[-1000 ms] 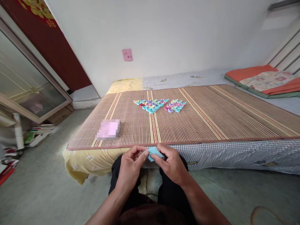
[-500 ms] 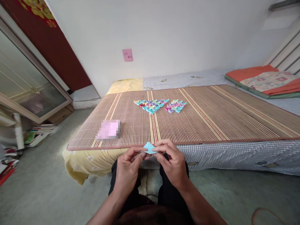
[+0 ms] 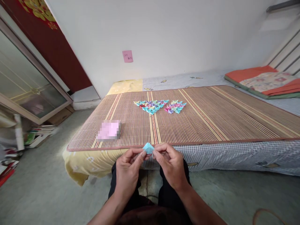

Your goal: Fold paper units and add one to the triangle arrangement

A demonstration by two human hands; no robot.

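The blue paper [image 3: 148,147] is light in colour and small, folded to a point at the top, with a crease down its middle and facets that catch the light a little differently on each side. It is in the air between the 2 hands, over the lap and at the near edge of the mat [image 3: 199,112]. The left hand [image 3: 127,165] pinches its left corner between thumb and fingers; the right hand [image 3: 170,165] pinches its right corner in the same way, so 2 hands share 1 piece.

On the mat are 2 groups of folded paper pieces. The left group [image 3: 152,106] is the larger, a triangle with its tip toward the person, in blue, yellow, purple, pink and red; the right group [image 3: 175,106] is smaller, in similar colours. The pieces are too small to count. There is also 1 pink block [image 3: 108,130], pixelated, near the mat's left front corner, 1 pink note [image 3: 127,56] on the wall, and 1 folded orange and green quilt [image 3: 264,81] at the far right.

At far left stands 1 framed glass door [image 3: 23,72]; a blurred shape shows in its pane, and what it is cannot be told
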